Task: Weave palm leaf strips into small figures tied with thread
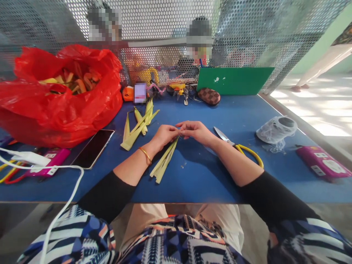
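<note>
My left hand (164,135) and my right hand (195,131) meet over the middle of the blue table (209,176). Both pinch the upper end of a bunch of pale green leaf strips (164,162), which trails down toward me. The fingers of both hands are closed on the strips. A gold bangle sits on my left wrist. More leaf strips (139,126) lie in a loose pile just left of my left hand.
Yellow-handled scissors (242,148) lie right of my right arm. A red plastic bag (59,93) of strips stands far left, a phone (93,148) beside it. A pink device (321,163) and white netting (276,129) lie right. Perforated screen (165,22) and green board (233,80) behind.
</note>
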Motion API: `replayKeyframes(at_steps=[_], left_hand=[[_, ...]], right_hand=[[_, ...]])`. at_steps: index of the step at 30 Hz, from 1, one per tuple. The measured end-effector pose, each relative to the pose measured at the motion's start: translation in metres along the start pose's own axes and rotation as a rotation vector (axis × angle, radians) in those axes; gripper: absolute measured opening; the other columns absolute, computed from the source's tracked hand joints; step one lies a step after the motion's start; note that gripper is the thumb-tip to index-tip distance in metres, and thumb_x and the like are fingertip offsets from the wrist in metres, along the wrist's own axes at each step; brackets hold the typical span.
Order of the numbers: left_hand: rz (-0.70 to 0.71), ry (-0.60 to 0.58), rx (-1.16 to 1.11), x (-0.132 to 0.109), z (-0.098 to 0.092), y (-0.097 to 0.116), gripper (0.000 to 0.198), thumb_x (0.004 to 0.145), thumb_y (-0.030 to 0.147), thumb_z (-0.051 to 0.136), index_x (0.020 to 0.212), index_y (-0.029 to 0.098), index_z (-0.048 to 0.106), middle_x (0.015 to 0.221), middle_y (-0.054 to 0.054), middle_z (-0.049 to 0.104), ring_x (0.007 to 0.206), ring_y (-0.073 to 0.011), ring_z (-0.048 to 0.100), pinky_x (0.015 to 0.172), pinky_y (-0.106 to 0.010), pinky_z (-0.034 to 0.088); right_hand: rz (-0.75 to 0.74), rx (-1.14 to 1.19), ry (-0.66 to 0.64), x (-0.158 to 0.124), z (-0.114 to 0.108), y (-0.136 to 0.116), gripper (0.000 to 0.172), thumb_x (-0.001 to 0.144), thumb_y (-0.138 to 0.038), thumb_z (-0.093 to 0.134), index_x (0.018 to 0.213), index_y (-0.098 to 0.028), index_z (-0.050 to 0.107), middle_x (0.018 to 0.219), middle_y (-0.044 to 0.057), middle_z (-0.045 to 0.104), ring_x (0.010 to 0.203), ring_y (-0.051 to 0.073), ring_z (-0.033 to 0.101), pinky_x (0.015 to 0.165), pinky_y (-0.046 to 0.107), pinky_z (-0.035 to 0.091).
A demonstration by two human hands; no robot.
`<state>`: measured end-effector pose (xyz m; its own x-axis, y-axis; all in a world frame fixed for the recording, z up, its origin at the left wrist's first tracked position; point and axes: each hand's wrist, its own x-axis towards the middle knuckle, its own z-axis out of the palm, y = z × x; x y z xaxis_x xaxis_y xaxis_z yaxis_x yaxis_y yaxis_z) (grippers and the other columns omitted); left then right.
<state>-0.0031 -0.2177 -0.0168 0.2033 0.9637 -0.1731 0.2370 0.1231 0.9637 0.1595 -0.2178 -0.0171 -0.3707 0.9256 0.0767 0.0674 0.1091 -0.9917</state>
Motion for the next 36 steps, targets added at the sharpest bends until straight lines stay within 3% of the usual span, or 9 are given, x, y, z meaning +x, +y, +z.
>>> replayKeyframes(at_steps=[2, 6, 12, 17, 22, 28, 36], left_hand=[[0.02, -0.035, 0.006, -0.0003, -0.0012, -0.0005, 0.025, 0.071, 0.028, 0.072, 0.052, 0.015, 0.06, 0.041, 0.007, 0.039, 0.042, -0.0049, 0.03, 0.046, -0.022, 0.022], [0.037, -0.162, -0.015, 0.0, -0.0055, 0.0005, 0.026, 0.071, 0.027, 0.068, 0.05, 0.016, 0.056, 0.045, 0.005, 0.041, 0.044, -0.0053, 0.031, 0.046, -0.023, 0.02], [0.05, -0.223, -0.01, -0.0006, -0.0061, 0.0022, 0.012, 0.067, 0.018, 0.063, 0.055, 0.016, 0.061, 0.048, 0.003, 0.046, 0.047, -0.007, 0.036, 0.048, -0.022, 0.025], [0.079, -0.129, 0.057, -0.0049, -0.0006, 0.0029, 0.025, 0.07, 0.026, 0.068, 0.051, 0.016, 0.057, 0.046, 0.005, 0.043, 0.046, -0.0064, 0.033, 0.048, -0.023, 0.022], [0.028, -0.094, 0.005, -0.0046, 0.0012, 0.0048, 0.019, 0.073, 0.026, 0.065, 0.058, 0.015, 0.064, 0.051, 0.003, 0.049, 0.047, -0.0069, 0.038, 0.047, -0.022, 0.024], [0.009, -0.065, -0.058, -0.004, 0.0004, 0.0043, 0.017, 0.074, 0.026, 0.065, 0.062, 0.014, 0.069, 0.048, 0.003, 0.046, 0.045, -0.0062, 0.035, 0.045, -0.022, 0.023], [-0.052, 0.035, -0.234, 0.0006, -0.0008, -0.0001, 0.015, 0.062, 0.027, 0.077, 0.07, 0.014, 0.072, 0.065, -0.002, 0.065, 0.045, -0.0047, 0.041, 0.043, -0.021, 0.022]], right_hand=[[-0.007, 0.009, -0.003, -0.0008, 0.001, -0.0009, 0.018, 0.064, -0.03, 0.076, 0.066, -0.016, 0.066, 0.098, 0.007, 0.073, 0.061, 0.008, 0.056, 0.057, 0.022, 0.048], [0.043, 0.004, 0.071, -0.0014, -0.0006, -0.0026, 0.016, 0.065, -0.029, 0.075, 0.069, -0.016, 0.068, 0.068, 0.002, 0.07, 0.057, 0.008, 0.056, 0.055, 0.021, 0.046], [0.06, 0.013, 0.126, -0.0009, 0.0002, -0.0028, 0.016, 0.065, -0.029, 0.075, 0.064, -0.016, 0.065, 0.059, 0.0, 0.065, 0.053, 0.008, 0.051, 0.052, 0.021, 0.043], [0.078, 0.025, 0.159, -0.0008, 0.0027, -0.0016, 0.014, 0.062, -0.024, 0.076, 0.064, -0.016, 0.065, 0.055, -0.002, 0.063, 0.051, 0.007, 0.052, 0.05, 0.021, 0.043], [0.102, 0.05, 0.246, 0.0005, 0.0001, 0.0007, 0.016, 0.063, -0.022, 0.077, 0.069, -0.017, 0.062, 0.055, -0.002, 0.063, 0.05, 0.009, 0.054, 0.047, 0.02, 0.043], [0.184, 0.087, 0.298, 0.0018, -0.0002, -0.0026, 0.021, 0.066, -0.01, 0.075, 0.079, -0.017, 0.06, 0.056, -0.003, 0.063, 0.049, 0.009, 0.056, 0.045, 0.019, 0.044], [0.102, 0.076, 0.235, 0.0006, 0.0009, -0.004, 0.022, 0.065, -0.014, 0.074, 0.081, -0.017, 0.059, 0.059, -0.004, 0.064, 0.049, 0.008, 0.057, 0.048, 0.019, 0.047]])
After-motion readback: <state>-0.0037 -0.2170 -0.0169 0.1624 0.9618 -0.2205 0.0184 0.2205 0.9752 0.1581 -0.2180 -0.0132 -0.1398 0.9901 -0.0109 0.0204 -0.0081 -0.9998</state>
